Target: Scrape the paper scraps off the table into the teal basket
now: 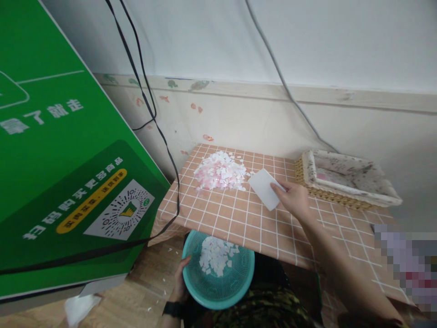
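Observation:
My right hand (292, 197) pinches a flat white card (265, 188) by its right edge, just above the checked tablecloth. Left of the card lies a heap of small white and pink paper pieces (221, 171), with a few strays around it. Below the table's front edge, my left hand (180, 279) grips the rim of a teal plastic colander (244, 284) from the left side. Inside the colander sit more white paper scraps (215, 255). Most of the left hand's fingers are hidden behind the colander.
A cloth-lined wicker basket (351, 180) stands at the table's back right. A green cabinet (68, 150) with a printed code rises at the left. Black cords (167, 141) hang beside it. A white bag (81, 307) and stray scraps lie on the wooden floor (150, 282).

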Motion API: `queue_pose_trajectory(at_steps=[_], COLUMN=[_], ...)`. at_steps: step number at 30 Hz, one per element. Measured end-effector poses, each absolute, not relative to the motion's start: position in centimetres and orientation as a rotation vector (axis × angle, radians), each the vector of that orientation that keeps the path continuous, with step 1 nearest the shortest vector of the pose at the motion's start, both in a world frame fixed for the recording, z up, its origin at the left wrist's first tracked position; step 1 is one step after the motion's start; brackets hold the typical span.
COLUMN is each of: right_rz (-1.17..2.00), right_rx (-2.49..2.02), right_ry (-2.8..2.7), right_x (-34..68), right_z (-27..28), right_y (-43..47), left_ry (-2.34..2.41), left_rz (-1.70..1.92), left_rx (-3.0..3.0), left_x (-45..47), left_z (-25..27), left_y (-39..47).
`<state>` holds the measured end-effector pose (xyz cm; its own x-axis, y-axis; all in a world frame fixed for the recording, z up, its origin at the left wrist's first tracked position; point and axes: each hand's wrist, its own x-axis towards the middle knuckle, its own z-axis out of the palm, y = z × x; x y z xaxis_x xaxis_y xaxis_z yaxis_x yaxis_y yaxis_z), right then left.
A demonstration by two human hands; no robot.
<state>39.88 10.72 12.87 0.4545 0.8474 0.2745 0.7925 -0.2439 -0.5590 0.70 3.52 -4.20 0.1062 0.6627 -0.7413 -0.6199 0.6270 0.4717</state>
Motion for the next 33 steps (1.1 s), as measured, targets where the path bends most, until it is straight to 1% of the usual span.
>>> queue_pose_trajectory(at_steps=[3, 7, 11, 17, 27, 33], right_rz=[0.083, 0.037, -0.081, -0.234, -0.165, -0.206], right_rx=[-2.097, -2.081, -2.123, -2.192, -2.142, -2.159], right_ry=[-1.364, -1.392, -1.525, -1.804, -1.903, -1.893], right_x=[40.2, 41.7, 42.6, 42.4, 43.3, 43.7], right_z=[13.0, 14.7, 16.3, 16.9, 17.7, 17.6], right_y=[10.8, 11.5, 13.4, 15.4, 16.1, 16.8], left_ry=[1.133, 1.152, 1.139, 1.183, 1.156, 1.12], left_rz=[0.957, 0.942, 0.948, 0.936, 0.991, 0.936], left_rx=[0.038, 0.049, 0.085, 0.091, 0.067, 0.043], left_x=[0.6, 0.5, 0.5, 0.3, 0.2, 0.1], left_z=[-4.3, -4.5, -4.6, -5.0, -5.6, -5.4], left_y=[3.5, 3.5, 3.6, 3.4, 3.4, 3.3])
